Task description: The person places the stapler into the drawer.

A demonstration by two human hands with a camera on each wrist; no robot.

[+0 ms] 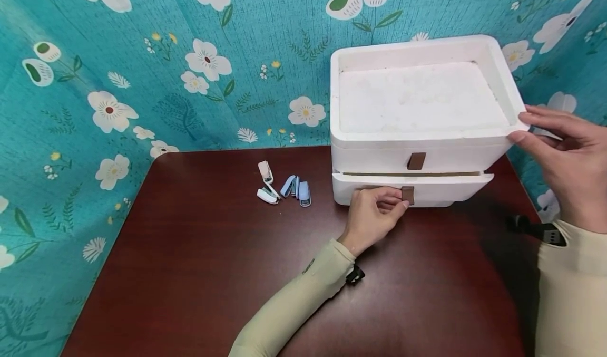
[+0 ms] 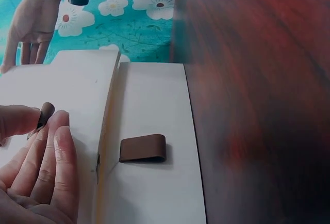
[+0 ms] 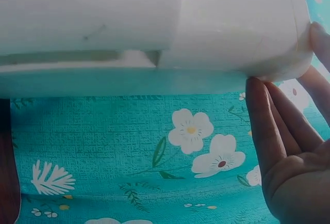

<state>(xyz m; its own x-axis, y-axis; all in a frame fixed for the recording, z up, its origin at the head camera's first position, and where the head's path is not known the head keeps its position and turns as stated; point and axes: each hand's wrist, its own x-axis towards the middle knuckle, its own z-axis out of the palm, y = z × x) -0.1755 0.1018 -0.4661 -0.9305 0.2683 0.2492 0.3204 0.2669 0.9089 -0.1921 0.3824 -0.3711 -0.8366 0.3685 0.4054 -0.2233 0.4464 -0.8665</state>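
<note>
A white drawer cabinet [image 1: 370, 159] with a tray-like top stands at the back right of the table. My left hand [image 1: 372, 217] pinches the brown pull tab [image 1: 408, 195] of a drawer [image 1: 441, 191] that sticks out a little. In the left wrist view, thumb and fingers meet on that tab, and another brown tab [image 2: 144, 148] shows on the drawer face nearer the table. Against the cabinet's right front corner rests my right hand [image 1: 574, 156], its fingers mostly straight in the right wrist view [image 3: 294, 146]. An upper drawer's tab [image 1: 416, 161] is untouched.
Left of the cabinet lie a white and pale pink small stapler [image 1: 268, 194], spread open, and small blue staplers [image 1: 305, 194] close together. The dark red-brown table [image 1: 213, 251] meets a teal flowered cloth [image 1: 265, 72] at the back and sides.
</note>
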